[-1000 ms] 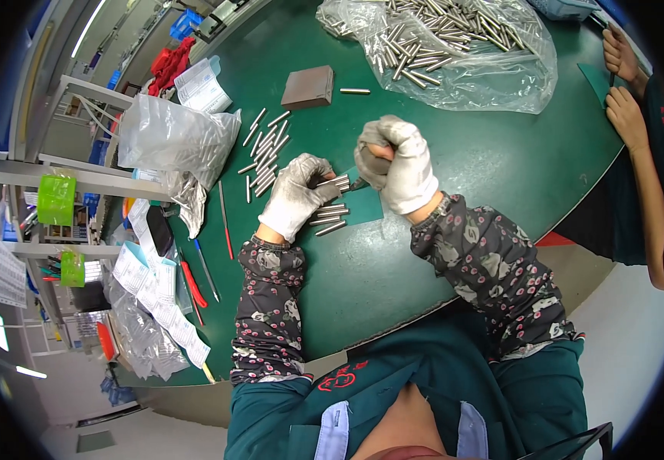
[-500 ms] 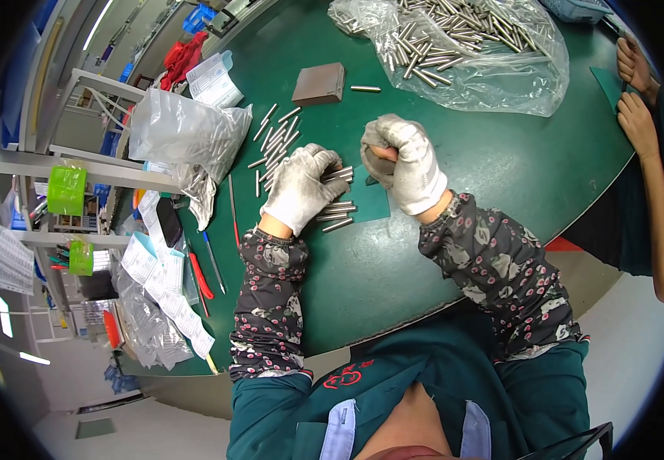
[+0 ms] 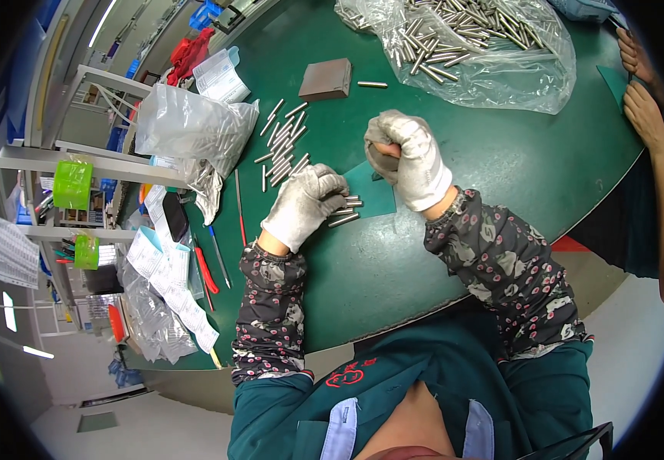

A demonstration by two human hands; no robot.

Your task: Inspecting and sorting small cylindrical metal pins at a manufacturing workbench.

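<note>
My left hand [image 3: 305, 207], in a whitish work glove, is bent over a few short metal pins [image 3: 345, 220] whose ends stick out past its fingers. These lie by a flat green sheet [image 3: 380, 201] on the table. Beside the sheet's right edge, my right hand [image 3: 410, 161] is raised and curled into a fist; a bare fingertip shows through its glove. What it holds, if anything, is hidden. Beyond my left hand lies a loose group of similar metal pins [image 3: 280, 146]. A brown rectangular block [image 3: 325, 80] sits farther off, with a single pin [image 3: 373, 84] to its right.
A clear plastic bag [image 3: 493, 84] heaped with pins lies at the far right. Another bag [image 3: 194, 126] stands at the left, near red-handled pliers [image 3: 205, 270], a pen [image 3: 219, 257] and papers [image 3: 167, 272]. A co-worker's hands [image 3: 642, 107] are at the right table edge.
My left hand has come slightly nearer to me. The upper pins that showed by its fingertips are out of sight, baring more green sheet. My right hand remains fisted in nearly the same place.
</note>
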